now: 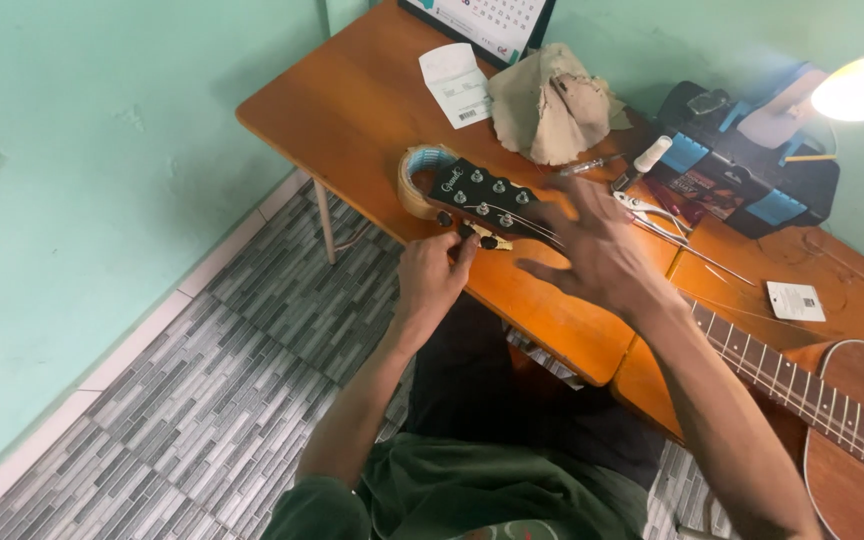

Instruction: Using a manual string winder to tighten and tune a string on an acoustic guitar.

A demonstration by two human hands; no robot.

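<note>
A brown acoustic guitar (pixel 852 420) lies across the orange wooden table (pixel 352 110). Its black headstock (pixel 477 195) rests on a roll of tape (pixel 414 172). My left hand (pixel 430 275) pinches a tuning peg (pixel 474 236) on the near side of the headstock. My right hand (pixel 597 250) hovers over the neck just behind the headstock, fingers spread, holding nothing. Loose strings (pixel 527 222) run from the tuning posts under that hand.
Pliers (pixel 652 212), a white tube (pixel 652 155), a crumpled beige cloth (pixel 552 105), a paper slip (pixel 457 85), a desk calendar (pixel 492 20), a black-and-blue case (pixel 742 165), a small white card (pixel 795 300) and a lit lamp (pixel 857 88) sit on the table. Grey tiled floor (pixel 202 400) lies left.
</note>
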